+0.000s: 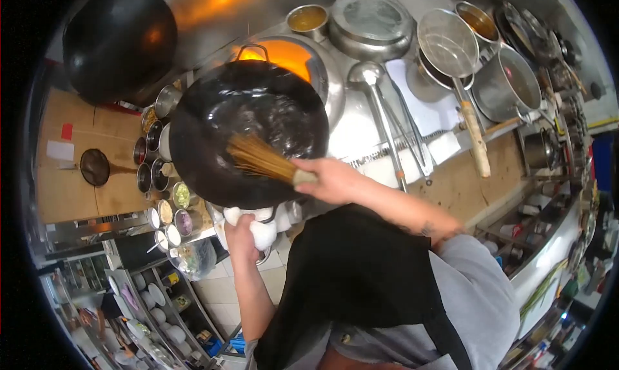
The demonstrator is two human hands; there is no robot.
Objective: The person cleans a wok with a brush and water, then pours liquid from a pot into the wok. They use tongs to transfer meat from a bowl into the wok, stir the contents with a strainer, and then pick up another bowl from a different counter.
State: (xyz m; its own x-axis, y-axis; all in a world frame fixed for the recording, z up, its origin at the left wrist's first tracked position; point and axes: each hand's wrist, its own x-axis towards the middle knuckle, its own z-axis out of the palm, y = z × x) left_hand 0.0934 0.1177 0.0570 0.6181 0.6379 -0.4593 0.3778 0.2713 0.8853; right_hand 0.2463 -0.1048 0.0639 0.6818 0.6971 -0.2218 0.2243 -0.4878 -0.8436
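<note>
A large black wok (193,157) is tilted over a stove burner, and its inside looks wet and shiny. My right hand (327,180) is closed round the pale handle end of a bamboo wok brush (261,157), whose bristles reach down into the wok. At the wok's near rim, my left hand (240,239) is wrapped round a bunched white cloth (262,233). The cloth lies against the wok's near handle, which is mostly hidden under it. On the far side, the other loop handle (253,49) stands up in front of orange flame (284,55).
A ladle (377,105) and a wooden-handled strainer (449,44) lie to the right, near a lidded pot (371,23) and a deep pot (506,86). Several small ingredient containers (182,194) line the left side. A second black wok (120,44) hangs or stands at upper left.
</note>
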